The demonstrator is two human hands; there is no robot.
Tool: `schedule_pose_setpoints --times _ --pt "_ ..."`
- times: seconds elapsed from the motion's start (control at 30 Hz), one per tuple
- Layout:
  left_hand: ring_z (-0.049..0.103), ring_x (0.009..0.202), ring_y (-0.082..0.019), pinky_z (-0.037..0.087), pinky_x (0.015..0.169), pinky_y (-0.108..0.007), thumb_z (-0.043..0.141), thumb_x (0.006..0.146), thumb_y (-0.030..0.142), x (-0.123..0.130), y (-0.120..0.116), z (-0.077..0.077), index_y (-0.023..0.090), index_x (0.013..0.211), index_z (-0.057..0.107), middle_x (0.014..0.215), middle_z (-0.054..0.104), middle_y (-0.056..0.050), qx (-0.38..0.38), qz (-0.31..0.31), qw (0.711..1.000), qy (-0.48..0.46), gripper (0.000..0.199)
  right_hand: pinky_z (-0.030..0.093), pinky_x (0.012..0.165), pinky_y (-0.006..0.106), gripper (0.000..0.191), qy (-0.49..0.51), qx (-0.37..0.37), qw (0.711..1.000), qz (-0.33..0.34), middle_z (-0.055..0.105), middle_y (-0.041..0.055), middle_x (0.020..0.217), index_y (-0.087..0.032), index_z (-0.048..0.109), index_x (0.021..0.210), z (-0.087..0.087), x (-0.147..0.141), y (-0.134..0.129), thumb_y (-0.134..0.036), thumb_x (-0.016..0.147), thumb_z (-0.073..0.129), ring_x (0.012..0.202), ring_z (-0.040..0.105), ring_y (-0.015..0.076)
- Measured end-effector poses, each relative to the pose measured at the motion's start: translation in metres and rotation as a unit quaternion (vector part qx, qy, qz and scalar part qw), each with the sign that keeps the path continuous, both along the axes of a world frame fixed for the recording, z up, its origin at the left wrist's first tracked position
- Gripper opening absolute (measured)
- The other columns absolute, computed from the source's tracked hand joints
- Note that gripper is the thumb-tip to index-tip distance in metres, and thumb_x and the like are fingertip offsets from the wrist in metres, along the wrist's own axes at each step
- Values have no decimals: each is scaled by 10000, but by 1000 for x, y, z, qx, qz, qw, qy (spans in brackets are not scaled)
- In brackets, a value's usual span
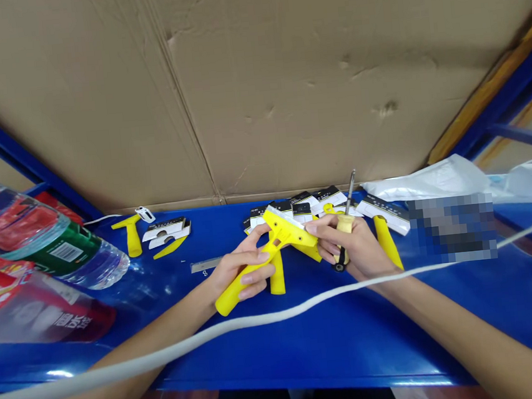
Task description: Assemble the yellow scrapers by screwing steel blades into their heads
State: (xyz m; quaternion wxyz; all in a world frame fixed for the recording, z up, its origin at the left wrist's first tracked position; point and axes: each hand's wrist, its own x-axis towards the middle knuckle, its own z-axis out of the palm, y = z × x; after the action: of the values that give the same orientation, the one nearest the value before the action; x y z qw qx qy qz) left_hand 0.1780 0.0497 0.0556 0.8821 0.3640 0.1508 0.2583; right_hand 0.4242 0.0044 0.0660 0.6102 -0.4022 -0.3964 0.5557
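My left hand (244, 267) is wrapped round the handle of a yellow scraper (282, 230), whose wide head points up and right with a pale blade strip along its edge. Against the right end of that head rest the fingertips of my right hand (352, 241). The same hand holds a screwdriver (345, 226) with a pale handle, its metal shaft pointing up. Behind and below the scraper, another yellow handle (277, 274) lies on the blue shelf (280, 348). One more yellow handle (387, 241) lies beside my right wrist.
Black-and-white cards (384, 213) lie behind my hands. At left are a water bottle (63, 244), a red-lidded cup (36, 309), a yellow scraper (133, 237) and cards (167, 231). A white bag (428, 177) sits back right. A white cable (259, 319) crosses in front.
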Motion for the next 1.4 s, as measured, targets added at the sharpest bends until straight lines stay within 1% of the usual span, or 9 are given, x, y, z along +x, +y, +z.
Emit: schedule_pose_setpoints --times 0.13,0.23,0.33,0.47,0.73,0.87,1.03,1.23,1.4 --pt "453 425 -10 371 301 -131 755 911 97 1 -2 4 357 1573 473 1141 713 -5 -6 9 1000 -2 765 367 435 247 230 -42 26 999 9 448 -64 478 -178 863 781 -3 7 1 -362 796 1001 435 381 75" --pt "443 411 -7 363 287 -131 762 900 92 1 -3 6 365 1587 465 1134 710 -1 -5 11 1000 -7 797 372 438 261 274 -70 37 997 19 453 -60 483 -189 822 716 -2 10 0 -380 810 995 438 407 86" --pt "432 399 -6 370 286 -135 760 897 87 1 -2 6 361 1551 494 1112 703 9 0 9 1000 -11 757 350 420 273 297 -88 45 995 22 459 -54 476 -195 830 698 1 12 -2 -413 774 1018 428 418 97" --pt "415 391 -3 357 287 -130 751 909 92 0 -2 6 355 1501 521 1114 710 -1 10 0 1000 -9 688 349 412 275 246 -116 52 991 26 502 -39 456 -200 885 776 2 15 -2 -417 777 1002 414 445 112" --pt "443 396 -4 358 298 -143 794 885 95 -3 0 1 350 1454 543 1178 751 -14 19 -14 1000 4 672 354 408 265 258 -177 78 981 28 585 -12 461 -205 836 739 2 22 0 -412 828 962 407 499 124" --pt "466 402 -6 371 292 -153 807 860 84 -3 0 1 355 1480 522 1289 752 -46 19 -12 1000 6 734 341 402 257 256 -179 79 980 28 580 -18 453 -207 845 753 4 21 0 -417 800 983 392 493 117" --pt "456 401 -9 376 307 -145 817 859 86 -1 -1 1 352 1466 532 1151 756 -15 23 -13 1000 5 722 325 404 261 255 -188 81 978 31 589 -4 452 -196 846 739 5 23 1 -409 800 972 387 490 122" --pt "456 398 -1 327 297 -142 824 850 96 -2 0 -5 329 1378 565 1229 767 -29 29 -7 1000 6 632 314 393 249 212 -178 75 980 40 593 -6 466 -200 870 766 3 26 1 -380 788 979 393 487 118" --pt "456 400 -9 363 304 -159 804 851 87 -2 0 2 336 1431 558 1185 749 -14 30 -4 999 16 678 355 391 226 261 -106 33 992 65 499 -49 450 -176 858 758 3 22 3 -366 738 1035 403 439 85"
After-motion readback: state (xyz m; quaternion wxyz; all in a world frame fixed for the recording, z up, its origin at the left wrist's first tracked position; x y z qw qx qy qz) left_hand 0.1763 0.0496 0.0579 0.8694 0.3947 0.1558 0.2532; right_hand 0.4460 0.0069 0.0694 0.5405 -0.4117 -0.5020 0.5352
